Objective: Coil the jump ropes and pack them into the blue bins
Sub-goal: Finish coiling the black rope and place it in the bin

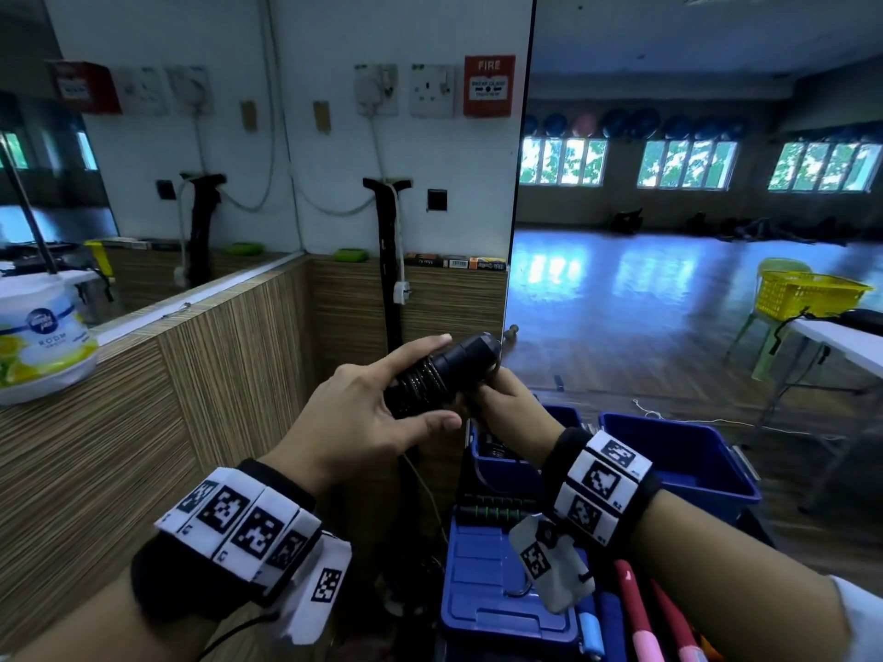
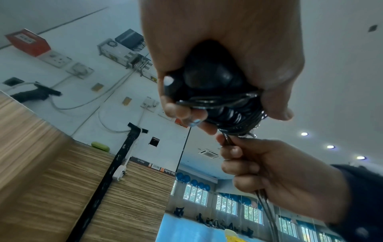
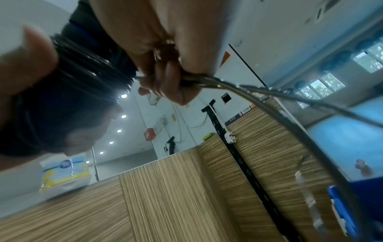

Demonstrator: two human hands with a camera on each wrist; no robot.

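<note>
Left hand (image 1: 363,413), centre of the head view: fingers and thumb curled round the black jump rope handles (image 1: 458,365), which carry several tight turns of thin black cord (image 1: 425,377). The index finger lies extended along the top of the bundle; the thumb reaches across below it. In the left wrist view the fingers (image 2: 176,111) wrap the handle ends and the wound cord from both sides.

Right hand (image 1: 511,398), just right of the bundle and touching it: closed in a fist on the free length of cord. The right wrist view shows the fingers (image 3: 172,85) clamped on the cord (image 3: 259,91), which leaves the fist and curves down toward the lower right of the frame.

The bundle is held in the air above the blue bins (image 1: 688,461), which sit in the lower right of the head view. The nearer bin (image 1: 482,451) holds black items; I cannot tell what they are. A blue lid (image 1: 482,580) lies at the bottom centre.
</note>
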